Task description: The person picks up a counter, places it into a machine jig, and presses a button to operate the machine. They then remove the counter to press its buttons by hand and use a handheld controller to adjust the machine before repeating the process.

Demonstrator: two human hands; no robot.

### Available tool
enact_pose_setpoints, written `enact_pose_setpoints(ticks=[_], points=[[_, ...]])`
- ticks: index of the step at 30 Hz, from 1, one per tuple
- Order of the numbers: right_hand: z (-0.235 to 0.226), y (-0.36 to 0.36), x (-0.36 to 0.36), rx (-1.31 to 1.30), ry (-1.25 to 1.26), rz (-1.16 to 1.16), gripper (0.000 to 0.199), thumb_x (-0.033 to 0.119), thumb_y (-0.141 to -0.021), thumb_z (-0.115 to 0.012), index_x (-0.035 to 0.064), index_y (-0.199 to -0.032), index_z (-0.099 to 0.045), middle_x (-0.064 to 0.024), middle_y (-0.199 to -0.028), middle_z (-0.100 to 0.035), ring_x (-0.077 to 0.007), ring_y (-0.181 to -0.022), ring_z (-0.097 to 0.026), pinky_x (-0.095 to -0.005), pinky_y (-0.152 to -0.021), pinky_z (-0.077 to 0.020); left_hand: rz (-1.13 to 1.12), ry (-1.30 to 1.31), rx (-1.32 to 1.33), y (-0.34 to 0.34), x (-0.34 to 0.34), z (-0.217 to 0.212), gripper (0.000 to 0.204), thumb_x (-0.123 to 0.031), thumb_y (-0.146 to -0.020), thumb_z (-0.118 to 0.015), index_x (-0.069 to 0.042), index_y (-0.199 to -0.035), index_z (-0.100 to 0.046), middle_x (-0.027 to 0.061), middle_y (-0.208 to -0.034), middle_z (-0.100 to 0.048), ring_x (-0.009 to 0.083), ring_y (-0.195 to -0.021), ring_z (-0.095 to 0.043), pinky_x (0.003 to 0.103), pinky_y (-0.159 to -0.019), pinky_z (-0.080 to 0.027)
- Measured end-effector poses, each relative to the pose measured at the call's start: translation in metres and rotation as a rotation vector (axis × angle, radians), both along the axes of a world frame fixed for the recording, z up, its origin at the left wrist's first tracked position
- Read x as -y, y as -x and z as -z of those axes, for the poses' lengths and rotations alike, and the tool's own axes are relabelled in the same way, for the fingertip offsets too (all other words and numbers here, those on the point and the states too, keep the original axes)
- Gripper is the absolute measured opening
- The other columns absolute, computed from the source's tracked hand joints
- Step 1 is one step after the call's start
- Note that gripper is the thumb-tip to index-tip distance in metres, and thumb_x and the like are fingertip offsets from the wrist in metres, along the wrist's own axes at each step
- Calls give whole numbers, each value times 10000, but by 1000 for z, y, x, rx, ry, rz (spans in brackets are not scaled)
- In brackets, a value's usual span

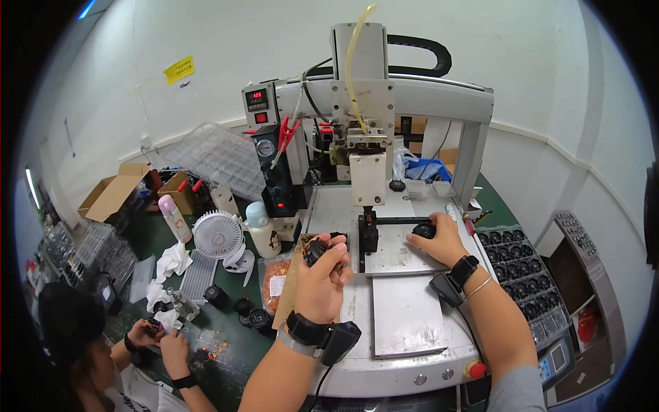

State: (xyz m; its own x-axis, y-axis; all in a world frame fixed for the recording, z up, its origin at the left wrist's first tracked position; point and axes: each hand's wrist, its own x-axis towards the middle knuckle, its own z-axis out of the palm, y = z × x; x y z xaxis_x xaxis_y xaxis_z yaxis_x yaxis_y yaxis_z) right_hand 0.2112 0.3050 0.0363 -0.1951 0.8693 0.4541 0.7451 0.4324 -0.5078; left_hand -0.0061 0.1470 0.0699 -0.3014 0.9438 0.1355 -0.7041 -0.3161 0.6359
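Observation:
My left hand (321, 280) is closed around a dark round part with orange bits (315, 252), held up left of the machine's head. Over the light metal bed (395, 255) of a benchtop machine, my right hand (443, 242) grips a black round part (424, 230) between thumb and fingers. Between the two hands, a black upright fixture (368, 233) stands under the machine's white head block (368, 180). A black bar runs from that fixture toward my right hand. Both my wrists wear black strapped devices.
A tray of black round parts (519, 271) lies right of the machine, near a red stop button (475, 369). At left are a white fan (219, 235), a bottle (262, 230) and a bag of orange bits (273, 283). A co-worker's hands (165, 343) hold a part and tissue.

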Motion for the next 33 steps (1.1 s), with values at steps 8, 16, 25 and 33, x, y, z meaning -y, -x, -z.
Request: enact_pose_setpoints(ticks=[8, 16, 25, 33], points=[[0, 2, 5, 93, -54, -8, 666, 446, -642, -722, -43, -1041, -510, -204, -1018, -501, -338, -989, -457, -389, -878, -382, 52, 29, -51, -5, -3, 2, 246, 9, -782, -600, -81, -983, -490, 53, -917, -554, 126, -682, -507, 248, -506, -370], [0, 3, 4, 74, -85, -18, 549, 370, -703, -678, -47, -1025, -524, -207, -1027, -508, -339, -991, -461, -388, -888, -379, 46, 56, -74, -5, -2, 5, 265, 29, -754, -603, -88, -962, -489, 26, -850, -547, 104, -642, -497, 253, -493, -358], [-5, 0, 8, 37, -43, 1, 523, 374, -693, -666, -26, -1008, -546, -192, -1008, -529, -338, -962, -480, -398, -861, -395, 52, 83, -120, -1, -8, 6, 214, 19, -775, -587, -99, -911, -472, 28, -845, -527, 118, -666, -473, 252, -516, -357], [-33, -8, 21, -269, -286, -138, 381, 113, -783, -576, -6, -1128, -470, -159, -1052, -511, -235, -916, -537, -327, -825, -430, 16, 91, -276, 8, -17, 6, 258, 44, -739, -605, -88, -900, -454, 42, -866, -552, 117, -683, -486, 252, -530, -374]])
